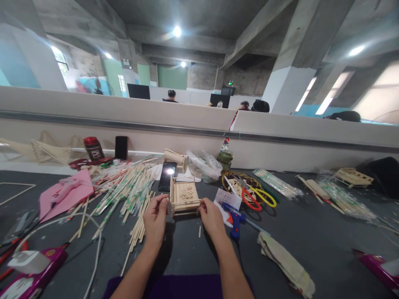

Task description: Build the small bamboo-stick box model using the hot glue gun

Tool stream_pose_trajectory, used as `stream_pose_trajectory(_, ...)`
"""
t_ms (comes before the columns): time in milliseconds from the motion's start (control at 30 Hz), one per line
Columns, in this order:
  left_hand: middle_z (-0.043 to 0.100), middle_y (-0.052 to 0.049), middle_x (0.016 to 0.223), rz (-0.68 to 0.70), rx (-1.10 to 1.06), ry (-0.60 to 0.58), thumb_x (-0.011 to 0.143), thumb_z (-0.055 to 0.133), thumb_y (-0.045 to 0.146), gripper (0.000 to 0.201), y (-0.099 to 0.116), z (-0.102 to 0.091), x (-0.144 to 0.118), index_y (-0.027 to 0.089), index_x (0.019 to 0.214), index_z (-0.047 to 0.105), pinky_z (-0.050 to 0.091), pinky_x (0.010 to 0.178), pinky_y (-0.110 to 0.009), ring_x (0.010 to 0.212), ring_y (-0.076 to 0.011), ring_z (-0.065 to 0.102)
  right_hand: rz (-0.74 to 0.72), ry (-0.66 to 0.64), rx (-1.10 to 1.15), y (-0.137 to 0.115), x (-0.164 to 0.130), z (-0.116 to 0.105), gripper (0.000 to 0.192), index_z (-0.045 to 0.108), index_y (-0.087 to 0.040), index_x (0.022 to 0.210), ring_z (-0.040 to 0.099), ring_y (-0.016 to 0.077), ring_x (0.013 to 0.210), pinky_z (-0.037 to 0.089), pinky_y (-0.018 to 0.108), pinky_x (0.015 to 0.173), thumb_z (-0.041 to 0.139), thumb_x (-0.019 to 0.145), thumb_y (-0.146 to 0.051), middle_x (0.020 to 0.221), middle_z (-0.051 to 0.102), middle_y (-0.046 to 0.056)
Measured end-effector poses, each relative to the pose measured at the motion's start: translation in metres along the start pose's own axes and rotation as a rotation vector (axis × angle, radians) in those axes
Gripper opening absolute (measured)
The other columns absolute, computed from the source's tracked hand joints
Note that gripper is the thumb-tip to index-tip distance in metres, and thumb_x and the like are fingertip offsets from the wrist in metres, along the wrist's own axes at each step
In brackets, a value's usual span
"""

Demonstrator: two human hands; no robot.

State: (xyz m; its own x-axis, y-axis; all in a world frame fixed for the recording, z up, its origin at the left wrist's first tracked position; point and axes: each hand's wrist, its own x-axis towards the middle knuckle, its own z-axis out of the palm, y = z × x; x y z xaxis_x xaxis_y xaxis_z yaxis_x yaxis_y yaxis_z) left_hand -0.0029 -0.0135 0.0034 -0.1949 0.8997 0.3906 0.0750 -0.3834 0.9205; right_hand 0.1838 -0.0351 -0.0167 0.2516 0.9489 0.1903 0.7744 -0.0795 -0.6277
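Observation:
A small model built of wooden sticks [184, 193], like a miniature bed with low railings, stands in front of me on the dark table. My left hand [156, 218] has its fingers closed at the model's left front corner. At the right front corner, my right hand [212, 216] pinches the frame between thumb and fingers. Small bits of wood lie on the model's slatted top. Between my hands, a short loose stick [200, 231] rests on the table. Just behind the model is a black phone [166, 177].
Loose and wrapped wooden sticks [124, 187] spread to the left, near a pink glue gun [65, 192] on pink paper. On the right are a blue glue gun [235, 220], scissors [254, 197], a basket [229, 176] and a glove [286, 261]. A partition [124, 116] borders the back.

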Motion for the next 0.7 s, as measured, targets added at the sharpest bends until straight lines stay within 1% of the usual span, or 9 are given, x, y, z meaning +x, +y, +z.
stream_pose_trajectory(100, 0.064, -0.002, 0.079, 0.011, -0.015, -0.054, 0.086, 0.058, 0.041, 0.029, -0.001, 0.002, -0.001, 0.017, 0.100, 0.066, 0.047, 0.061, -0.026, 0.066, -0.0147, 0.058, 0.009, 0.029, -0.014, 0.001, 0.000, -0.004, 0.019, 0.063, -0.021, 0.094, 0.064, 0.0191, 0.083, 0.040, 0.025, 0.070, 0.051, 0.082, -0.013, 0.090, 0.069, 0.005)
stream_pose_trajectory(167, 0.066, -0.004, 0.087, 0.027, 0.008, -0.080, 0.086, 0.058, 0.041, 0.029, -0.002, 0.002, -0.002, 0.018, 0.102, 0.067, 0.049, 0.063, -0.027, 0.072, -0.0164, 0.061, 0.016, 0.083, 0.001, -0.001, -0.001, -0.010, 0.020, 0.065, -0.022, 0.094, 0.064, 0.0200, 0.084, 0.041, 0.026, 0.071, 0.051, 0.082, -0.015, 0.090, 0.069, 0.005)
stream_pose_trajectory(233, 0.067, -0.006, 0.093, 0.044, 0.037, -0.087, 0.085, 0.058, 0.040, 0.029, -0.002, 0.002, -0.003, 0.019, 0.103, 0.067, 0.051, 0.065, -0.028, 0.076, -0.0176, 0.062, 0.011, 0.174, 0.082, -0.006, -0.003, -0.018, 0.020, 0.065, -0.021, 0.094, 0.063, 0.0201, 0.082, 0.043, 0.027, 0.072, 0.049, 0.084, -0.020, 0.091, 0.069, 0.005)
stream_pose_trajectory(300, 0.067, -0.006, 0.097, 0.041, 0.039, -0.083, 0.085, 0.059, 0.040, 0.029, -0.003, 0.003, -0.004, 0.020, 0.104, 0.067, 0.052, 0.065, -0.028, 0.078, -0.0183, 0.063, -0.024, 0.235, 0.227, -0.012, -0.005, -0.025, 0.020, 0.066, -0.021, 0.091, 0.063, 0.0192, 0.078, 0.044, 0.028, 0.071, 0.047, 0.087, -0.027, 0.088, 0.070, 0.005)
stream_pose_trajectory(367, 0.068, -0.006, 0.097, 0.024, 0.029, -0.083, 0.084, 0.060, 0.040, 0.030, -0.004, 0.004, -0.005, 0.021, 0.106, 0.066, 0.052, 0.063, -0.028, 0.078, -0.0186, 0.063, -0.081, 0.214, 0.375, -0.019, -0.007, -0.028, 0.022, 0.067, -0.021, 0.087, 0.062, 0.0183, 0.074, 0.045, 0.027, 0.069, 0.048, 0.088, -0.033, 0.084, 0.070, 0.004)
stream_pose_trajectory(467, 0.068, -0.006, 0.095, 0.042, 0.041, -0.107, 0.083, 0.061, 0.038, 0.027, -0.006, 0.005, -0.007, 0.022, 0.103, 0.068, 0.052, 0.065, -0.028, 0.080, -0.0192, 0.064, -0.116, 0.120, 0.513, -0.027, -0.010, -0.023, 0.023, 0.067, -0.020, 0.087, 0.061, 0.0175, 0.071, 0.045, 0.025, 0.065, 0.051, 0.088, -0.036, 0.080, 0.070, 0.003)
stream_pose_trajectory(600, 0.067, -0.006, 0.095, 0.085, 0.066, -0.146, 0.084, 0.061, 0.035, 0.019, -0.007, 0.006, -0.009, 0.022, 0.095, 0.069, 0.052, 0.066, -0.028, 0.079, -0.0188, 0.064, -0.144, 0.062, 0.561, -0.031, -0.012, -0.014, 0.021, 0.069, -0.020, 0.089, 0.062, 0.0177, 0.074, 0.045, 0.025, 0.066, 0.053, 0.087, -0.034, 0.084, 0.071, 0.003)
stream_pose_trajectory(700, 0.065, -0.004, 0.090, 0.081, 0.062, -0.145, 0.084, 0.061, 0.033, 0.015, -0.006, 0.007, -0.010, 0.022, 0.092, 0.068, 0.052, 0.066, -0.028, 0.077, -0.0178, 0.063, -0.133, 0.096, 0.546, -0.027, -0.010, -0.016, 0.023, 0.069, -0.020, 0.088, 0.061, 0.0182, 0.074, 0.045, 0.025, 0.066, 0.053, 0.087, -0.036, 0.083, 0.070, 0.004)
